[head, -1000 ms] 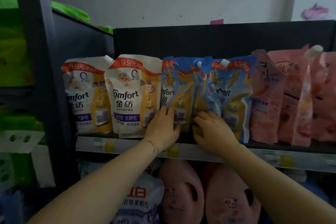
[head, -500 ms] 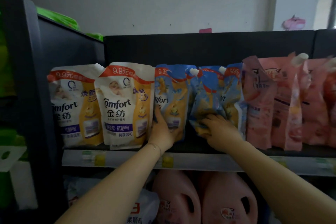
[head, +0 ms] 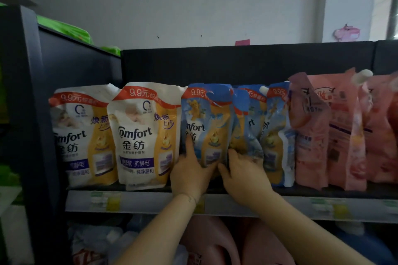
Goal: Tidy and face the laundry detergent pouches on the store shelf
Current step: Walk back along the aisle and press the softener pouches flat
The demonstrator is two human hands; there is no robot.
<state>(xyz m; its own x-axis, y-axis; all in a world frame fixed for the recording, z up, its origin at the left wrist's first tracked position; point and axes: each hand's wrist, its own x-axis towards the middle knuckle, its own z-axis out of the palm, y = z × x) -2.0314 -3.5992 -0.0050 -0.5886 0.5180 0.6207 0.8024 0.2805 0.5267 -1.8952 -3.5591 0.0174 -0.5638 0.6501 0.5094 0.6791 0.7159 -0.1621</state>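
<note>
1. Left hand [head: 189, 173]: fingers up the left edge and thumb at the lower right, gripping the first blue Comfort pouch [head: 206, 118]; closer to the other hand than half a second earlier.
2. Right hand [head: 245, 176]: fingers curled, gripping the lower front of the second blue Comfort pouch [head: 247, 127].
3. Both pouches stand on the shelf [head: 150, 200], now pressed closer together, between white Comfort pouches [head: 140, 135] and pink pouches [head: 340, 127].

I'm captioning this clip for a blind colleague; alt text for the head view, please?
On a store shelf, the left hand holds the front blue pouch and the right hand grips the crumpled blue pouch beside it, with white pouches left and pink pouches right.
</note>
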